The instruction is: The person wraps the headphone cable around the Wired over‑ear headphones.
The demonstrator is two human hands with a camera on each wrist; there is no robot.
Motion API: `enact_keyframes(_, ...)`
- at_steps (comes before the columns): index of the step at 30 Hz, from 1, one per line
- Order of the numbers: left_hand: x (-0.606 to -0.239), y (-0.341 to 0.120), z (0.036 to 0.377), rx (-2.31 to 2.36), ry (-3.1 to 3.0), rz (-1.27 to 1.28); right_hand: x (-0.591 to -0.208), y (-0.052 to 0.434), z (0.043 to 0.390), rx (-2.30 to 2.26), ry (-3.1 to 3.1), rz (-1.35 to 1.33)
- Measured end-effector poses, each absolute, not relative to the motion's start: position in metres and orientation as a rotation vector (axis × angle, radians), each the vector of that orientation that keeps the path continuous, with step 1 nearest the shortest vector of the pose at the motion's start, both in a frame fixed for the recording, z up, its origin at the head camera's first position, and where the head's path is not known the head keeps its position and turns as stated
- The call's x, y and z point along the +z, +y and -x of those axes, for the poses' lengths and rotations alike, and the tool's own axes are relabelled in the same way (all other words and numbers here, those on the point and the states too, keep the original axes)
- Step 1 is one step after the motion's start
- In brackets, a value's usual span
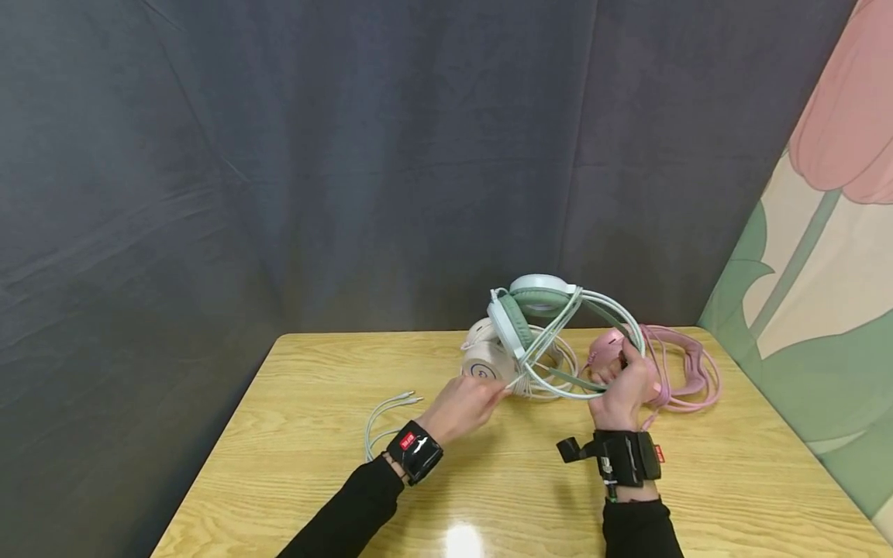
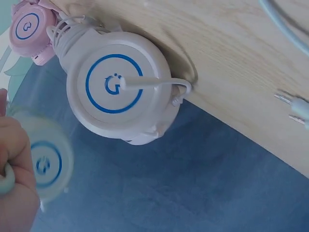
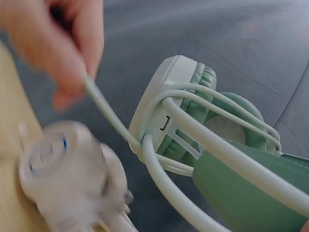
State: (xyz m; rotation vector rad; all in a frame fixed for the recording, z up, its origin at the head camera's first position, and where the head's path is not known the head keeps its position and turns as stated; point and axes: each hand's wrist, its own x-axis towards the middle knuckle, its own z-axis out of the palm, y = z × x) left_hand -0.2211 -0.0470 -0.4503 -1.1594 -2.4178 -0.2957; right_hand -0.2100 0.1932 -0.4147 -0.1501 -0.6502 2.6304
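My right hand [image 1: 623, 391] grips the headband of the green and white headphones [image 1: 540, 301], raised above the table with the ear cups pointing away from me. The headphones' pale cable [image 3: 108, 112] is wound around the cups and band. Between thumb and fingers, my left hand [image 1: 466, 404] pinches that cable and draws a short length taut from the near cup. White headphones [image 2: 116, 87] with a blue ring logo lie on the table just behind, partly covered in the head view.
Pink headphones [image 1: 694, 370] with a pink cable rest on the table [image 1: 328, 372] behind my right hand. Left of my left hand, pale cable ends with metal plugs [image 1: 412, 398] lie on the wood. A dark curtain [image 1: 418, 170] hangs behind; a floral panel [image 1: 830, 325] borders the right.
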Motion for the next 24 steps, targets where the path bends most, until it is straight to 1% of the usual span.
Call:
enact_keyframes(8, -0.433, -0.06, 0.222, -0.163, -2.344, 1.113, -0.412, 0.188, 0.207, 2.346, -0.82, 0.091)
enact_keyframes(12, -0.426, -0.061, 0.224, -0.183, -2.33, 1.111, -0.412, 0.183, 0.207, 2.179, -0.927, 0.192)
enact_keyframes(16, -0.421, -0.062, 0.223, -0.168, -2.329, 1.132, -0.414, 0.176, 0.208, 1.88, -1.197, 0.386)
enact_keyframes(19, -0.414, -0.066, 0.222, -0.129, -2.303, 1.154, -0.416, 0.172, 0.209, 1.666, -1.354, 0.486)
enact_keyframes(24, -0.4, -0.081, 0.225, -0.198, -2.225, 1.158, -0.419, 0.173, 0.209, 1.377, -1.442, 0.495)
